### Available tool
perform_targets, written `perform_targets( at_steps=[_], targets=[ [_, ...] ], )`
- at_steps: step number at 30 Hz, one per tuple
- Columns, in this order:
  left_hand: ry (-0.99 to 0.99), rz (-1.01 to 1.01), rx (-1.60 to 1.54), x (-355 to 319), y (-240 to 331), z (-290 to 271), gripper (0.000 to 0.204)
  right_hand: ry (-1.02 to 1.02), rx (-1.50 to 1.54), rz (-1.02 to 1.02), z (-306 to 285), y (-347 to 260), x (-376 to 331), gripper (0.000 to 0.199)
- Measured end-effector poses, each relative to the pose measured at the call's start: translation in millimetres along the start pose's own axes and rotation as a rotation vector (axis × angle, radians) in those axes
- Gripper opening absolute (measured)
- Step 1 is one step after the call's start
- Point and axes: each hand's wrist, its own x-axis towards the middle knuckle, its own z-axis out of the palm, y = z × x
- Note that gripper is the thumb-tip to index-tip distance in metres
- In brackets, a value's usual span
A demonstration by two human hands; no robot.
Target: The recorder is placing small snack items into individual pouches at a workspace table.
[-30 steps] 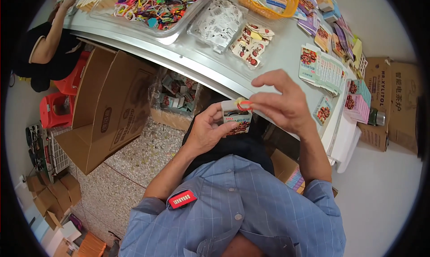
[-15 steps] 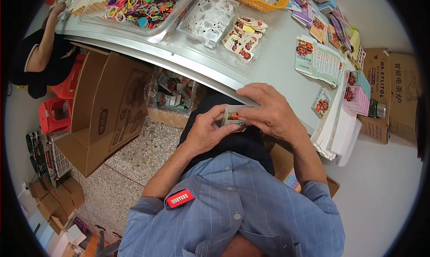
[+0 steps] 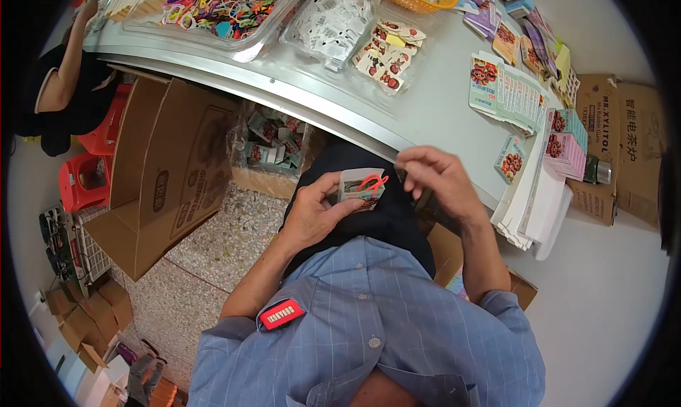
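The small printed box point(image 3: 365, 200) is in your left hand point(image 3: 316, 210), above your dark-trousered lap and just in front of the table point(image 3: 441, 88). Your left thumb and fingers pinch it from 2 sides, its top open toward you. A red loop point(image 3: 374, 182) sticks up at the opening. Your right hand point(image 3: 438, 184) is apart from the box, near the table edge, its fingers loosely bent; you cannot tell from this view whether its fingertips hold anything.

On the table ahead of you, 1 clear tray point(image 3: 248, 53) bears a heap of many-coloured trinkets, and beside it lie white packets point(image 3: 332, 23) and printed cards point(image 3: 389, 58). Beyond them is a yellow basket point(image 3: 415, 3). To your right lie fanned green-and-white cartons point(image 3: 516, 95), with 1 small printed carton point(image 3: 510, 160) near them.

Below the table, on your left, a plastic-lined box point(image 3: 262, 184) contains more printed boxes, next to a tall open cardboard box point(image 3: 186, 176). At far left, a co-worker's arm point(image 3: 72, 65) reaches toward the table.
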Motion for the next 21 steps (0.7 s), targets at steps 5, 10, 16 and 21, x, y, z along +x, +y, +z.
perform_targets(
  at_steps=[5,10,16,21],
  targets=[
    [-0.053,-0.024,0.110,-3,-4,-5,0.041,-0.133,0.282,0.198,29,34,-1,0.029],
    [-0.088,-0.047,0.323,-6,-7,-5,0.041,-0.046,-0.010,0.085,48,58,2,0.035],
    [-0.070,-0.070,0.230,-8,-4,-8,0.043,-0.230,0.357,0.288,38,41,0,0.032],
    [-0.055,-0.119,0.057,-8,-8,-11,0.040,-0.165,0.602,0.282,37,63,-6,0.029]
  ],
)
